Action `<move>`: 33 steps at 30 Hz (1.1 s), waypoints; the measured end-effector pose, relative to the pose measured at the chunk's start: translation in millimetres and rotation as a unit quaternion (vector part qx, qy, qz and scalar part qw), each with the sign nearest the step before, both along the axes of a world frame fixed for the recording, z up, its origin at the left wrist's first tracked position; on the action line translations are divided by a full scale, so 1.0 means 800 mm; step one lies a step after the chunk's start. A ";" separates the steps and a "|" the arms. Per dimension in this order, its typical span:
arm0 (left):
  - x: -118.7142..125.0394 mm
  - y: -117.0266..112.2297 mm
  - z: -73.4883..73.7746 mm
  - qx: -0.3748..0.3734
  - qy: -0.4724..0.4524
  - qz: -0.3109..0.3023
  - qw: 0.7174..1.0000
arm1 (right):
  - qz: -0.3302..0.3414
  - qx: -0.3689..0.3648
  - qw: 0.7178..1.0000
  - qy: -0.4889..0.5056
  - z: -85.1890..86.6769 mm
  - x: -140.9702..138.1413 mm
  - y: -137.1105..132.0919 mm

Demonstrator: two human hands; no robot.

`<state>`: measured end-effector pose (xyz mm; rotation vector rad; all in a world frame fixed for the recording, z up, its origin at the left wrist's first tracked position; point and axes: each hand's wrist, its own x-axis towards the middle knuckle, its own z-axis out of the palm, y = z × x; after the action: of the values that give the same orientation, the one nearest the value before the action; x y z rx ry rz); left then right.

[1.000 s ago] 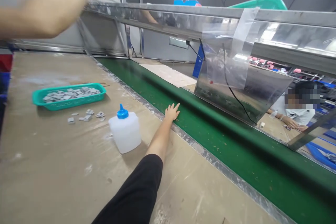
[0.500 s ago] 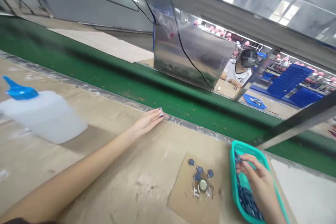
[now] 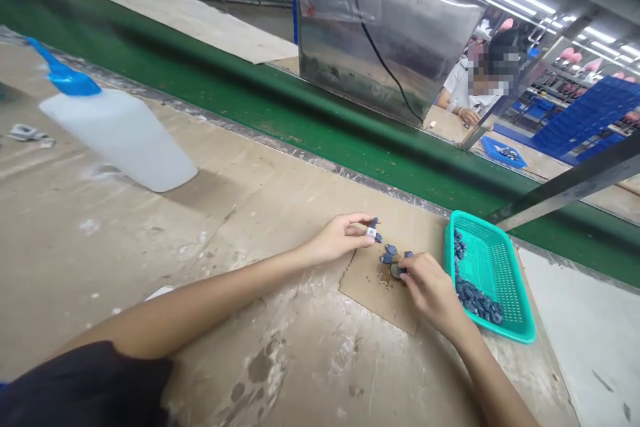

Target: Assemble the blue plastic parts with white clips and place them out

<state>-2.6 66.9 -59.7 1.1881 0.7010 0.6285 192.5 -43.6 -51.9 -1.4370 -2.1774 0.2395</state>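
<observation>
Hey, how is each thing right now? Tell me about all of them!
Left hand: pinching a small blue piece.
Right hand: touching loose blue pieces on the cardboard.
Cardboard sheet: lying flat, with a shiny wet-looking spot.
Green plastic basket: blue pieces piled along one side.
Plastic squeeze bottle: closed with its blue nozzle cap.
Green conveyor belt: cannot tell whether it is moving.

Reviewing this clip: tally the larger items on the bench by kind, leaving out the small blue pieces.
Plastic bottle: 1
Teal basket: 1
Cardboard sheet: 1
Total: 3
</observation>
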 end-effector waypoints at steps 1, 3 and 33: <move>0.000 0.001 -0.003 0.007 0.008 -0.002 1.000 | 0.000 0.004 1.000 -0.022 -0.006 -0.001 0.001; 0.000 0.004 -0.006 0.024 0.021 -0.009 0.999 | -0.005 0.007 0.999 -0.054 -0.016 -0.001 0.003; -0.001 -0.038 0.014 0.434 0.115 -0.037 0.893 | -0.130 -0.122 0.832 0.526 0.016 -0.031 -0.005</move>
<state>-3.0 36.8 -48.7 2.1369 0.5688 0.7724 167.6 -48.0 -39.4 -1.2375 -1.0562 0.9729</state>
